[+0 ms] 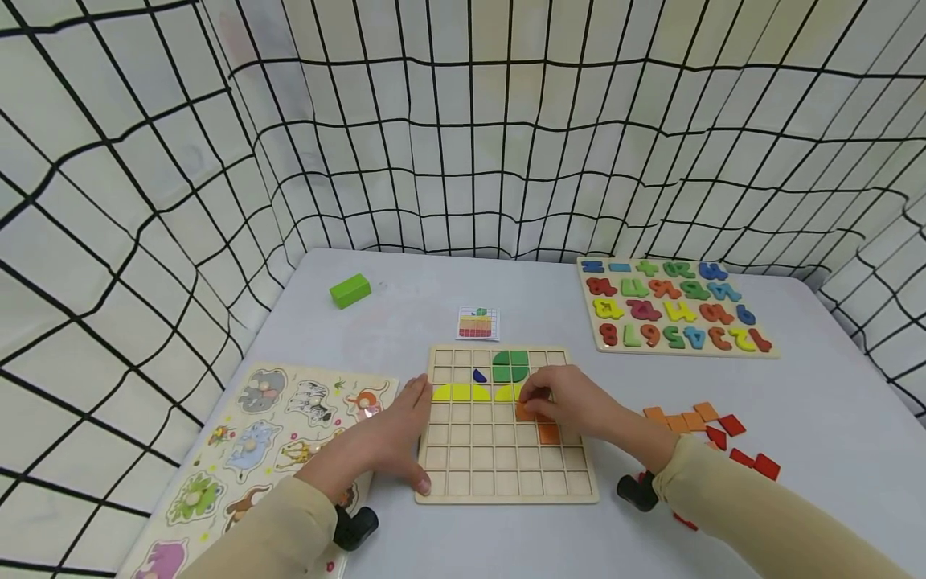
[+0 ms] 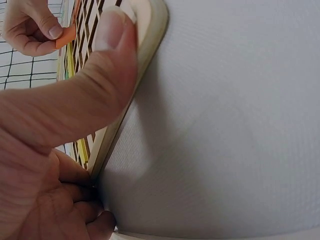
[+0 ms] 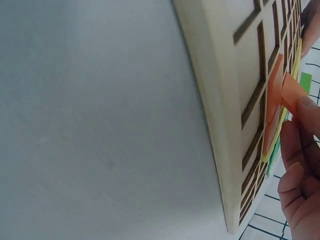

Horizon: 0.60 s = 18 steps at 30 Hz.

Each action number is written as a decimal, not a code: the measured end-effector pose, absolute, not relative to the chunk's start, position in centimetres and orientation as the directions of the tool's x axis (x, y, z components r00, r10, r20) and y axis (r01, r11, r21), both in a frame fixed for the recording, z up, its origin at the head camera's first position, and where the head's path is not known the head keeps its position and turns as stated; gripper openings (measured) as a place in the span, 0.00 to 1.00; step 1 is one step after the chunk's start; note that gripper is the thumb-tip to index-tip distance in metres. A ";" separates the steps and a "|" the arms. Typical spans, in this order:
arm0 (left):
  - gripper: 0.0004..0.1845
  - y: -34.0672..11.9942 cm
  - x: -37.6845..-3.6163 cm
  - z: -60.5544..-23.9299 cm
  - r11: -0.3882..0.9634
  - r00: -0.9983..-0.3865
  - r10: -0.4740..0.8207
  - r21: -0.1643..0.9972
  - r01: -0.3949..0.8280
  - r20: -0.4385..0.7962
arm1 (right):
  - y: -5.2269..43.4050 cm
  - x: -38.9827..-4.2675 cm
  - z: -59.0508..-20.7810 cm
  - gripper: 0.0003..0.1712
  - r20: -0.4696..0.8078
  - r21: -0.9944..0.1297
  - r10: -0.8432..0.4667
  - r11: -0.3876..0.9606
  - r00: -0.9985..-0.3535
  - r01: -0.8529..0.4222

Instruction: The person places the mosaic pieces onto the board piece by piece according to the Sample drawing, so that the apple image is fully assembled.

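Observation:
A wooden grid board [image 1: 473, 458] lies mid-table, with green, yellow, blue and orange pieces in some of its cells. My left hand [image 1: 394, 434] rests along the board's left edge. Its thumb [image 2: 112, 55] presses on the near left corner, while the other fingers touch the side farther up. Over the right part of the grid, my right hand [image 1: 579, 398] pinches an orange square tile [image 3: 292, 94] between thumb and fingers. The pinched tile is tilted, just above other orange tiles [image 3: 274, 90] that lie in the cells.
Loose orange tiles [image 1: 678, 423] and red tiles [image 1: 767, 466] lie to the right. An animal puzzle [image 1: 239, 394] is at the left, a number puzzle [image 1: 673, 322] at the back right. Behind the board are a pattern card [image 1: 477, 324] and a green block [image 1: 350, 291]. Black netting [image 1: 470, 125] surrounds the table.

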<state>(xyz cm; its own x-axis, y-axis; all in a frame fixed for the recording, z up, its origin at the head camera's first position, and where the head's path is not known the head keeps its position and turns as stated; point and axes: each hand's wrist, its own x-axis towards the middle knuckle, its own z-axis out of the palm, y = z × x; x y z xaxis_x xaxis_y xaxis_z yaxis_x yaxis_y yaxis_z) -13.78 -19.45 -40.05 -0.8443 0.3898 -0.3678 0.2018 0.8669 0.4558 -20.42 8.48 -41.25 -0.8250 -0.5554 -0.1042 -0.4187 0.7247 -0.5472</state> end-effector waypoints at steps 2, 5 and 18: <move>0.73 -19.4 -13.8 -40.0 0.866 -0.845 0.390 0.458 0.202 -0.366 | 8.4 -20.4 -41.3 0.03 -0.107 -0.542 -0.548 0.732 -0.830 -0.413; 0.73 -19.4 -13.8 -39.9 0.864 -0.846 0.390 0.462 0.200 -0.363 | 8.3 -20.2 -41.4 0.02 -0.099 -0.538 -0.541 0.735 -0.835 -0.412; 0.73 -19.4 -13.9 -40.2 0.871 -0.847 0.389 0.444 0.210 -0.363 | 8.1 -19.8 -42.0 0.02 -0.044 -0.478 -0.543 0.748 -0.838 -0.460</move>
<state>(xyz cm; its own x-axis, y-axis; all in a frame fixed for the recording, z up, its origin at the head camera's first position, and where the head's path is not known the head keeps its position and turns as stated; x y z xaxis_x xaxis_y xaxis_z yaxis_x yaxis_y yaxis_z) -13.91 -19.44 -40.17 -0.8466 0.3891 -0.3632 0.2101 0.8713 0.4436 -19.85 8.11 -42.00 -0.8385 -0.5431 -0.0439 -0.4597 0.7483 -0.4782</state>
